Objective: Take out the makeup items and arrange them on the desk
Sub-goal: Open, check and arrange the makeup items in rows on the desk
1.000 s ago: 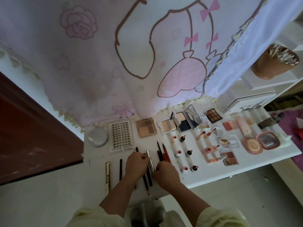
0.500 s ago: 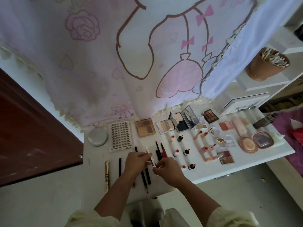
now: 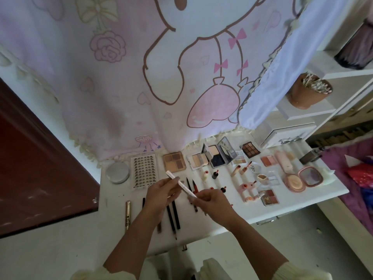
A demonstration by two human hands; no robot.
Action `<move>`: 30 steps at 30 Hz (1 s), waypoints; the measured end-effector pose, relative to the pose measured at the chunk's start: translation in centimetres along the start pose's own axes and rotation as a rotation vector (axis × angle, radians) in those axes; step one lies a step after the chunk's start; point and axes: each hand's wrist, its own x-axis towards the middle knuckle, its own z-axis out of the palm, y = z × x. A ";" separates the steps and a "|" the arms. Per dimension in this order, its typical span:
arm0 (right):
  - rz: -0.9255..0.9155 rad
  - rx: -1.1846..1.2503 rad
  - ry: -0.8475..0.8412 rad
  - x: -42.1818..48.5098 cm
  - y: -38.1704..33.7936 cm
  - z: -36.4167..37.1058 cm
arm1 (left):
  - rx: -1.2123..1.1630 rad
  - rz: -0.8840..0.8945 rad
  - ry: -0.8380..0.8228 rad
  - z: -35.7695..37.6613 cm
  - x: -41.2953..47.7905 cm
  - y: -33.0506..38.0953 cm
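Desk (image 3: 115, 196) seems bare left of gold tube (image 3: 128, 214); pencils (image 3: 174, 216) crowd the middle.

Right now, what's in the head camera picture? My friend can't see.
The left hand and right hand hold a white pen above a desk. Pencils, lipsticks and palettes lie in rows on it, by a pink curtain.

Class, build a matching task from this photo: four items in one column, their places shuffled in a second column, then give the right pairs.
Items
1 white pen
2 round silver compact
3 cotton-swab cup
4 gold tube

Places
A lying flat near the front left of the desk
B held between the left hand and the right hand
C on the white shelf at the right
D back left corner of the desk

Pairs: 1-B, 2-D, 3-C, 4-A
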 end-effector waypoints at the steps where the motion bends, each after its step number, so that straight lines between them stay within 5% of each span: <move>1: 0.010 0.051 0.008 -0.2 -0.3 -0.3 | -0.024 -0.003 0.000 0.0 -0.2 0.1; 9: 0.179 0.303 0.108 -0.3 -1.8 -1.4 | 0.048 0.011 -0.090 -0.1 -0.8 0.7; 16: 0.124 0.136 0.086 0.4 -2.2 -2.3 | 0.885 0.187 -0.375 0.4 -1.4 1.3; 20: 0.102 0.112 0.068 0.4 -2.1 -2.1 | 1.158 0.293 -0.351 1.6 -1.7 1.0; 25: 0.065 0.012 -0.002 0.2 -1.1 -1.5 | 1.204 0.261 -0.323 0.8 -1.4 0.0; 30: 0.052 0.172 -0.006 -0.5 -0.7 -1.8 | 1.109 0.168 -0.361 0.1 -1.1 -1.0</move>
